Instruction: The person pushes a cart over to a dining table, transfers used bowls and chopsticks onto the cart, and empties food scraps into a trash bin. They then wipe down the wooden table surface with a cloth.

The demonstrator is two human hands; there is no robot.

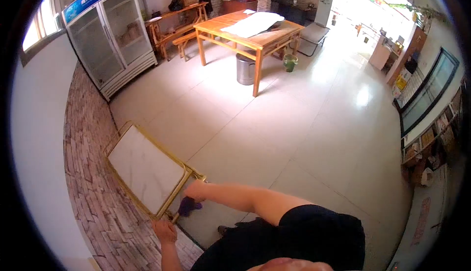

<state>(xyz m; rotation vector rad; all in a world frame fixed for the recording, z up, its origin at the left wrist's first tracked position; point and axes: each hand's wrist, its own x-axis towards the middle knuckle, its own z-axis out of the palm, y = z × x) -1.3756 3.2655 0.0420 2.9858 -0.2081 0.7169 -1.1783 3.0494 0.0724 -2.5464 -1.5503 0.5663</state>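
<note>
Fingers (163,227) on gold-framed white panel (147,170)

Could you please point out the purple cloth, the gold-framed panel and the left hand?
Purple cloth (187,206): head view, middle of its visible part.
Gold-framed panel (146,168): head view, middle of its white face.
Left hand (165,230): head view, back of the hand.
</note>
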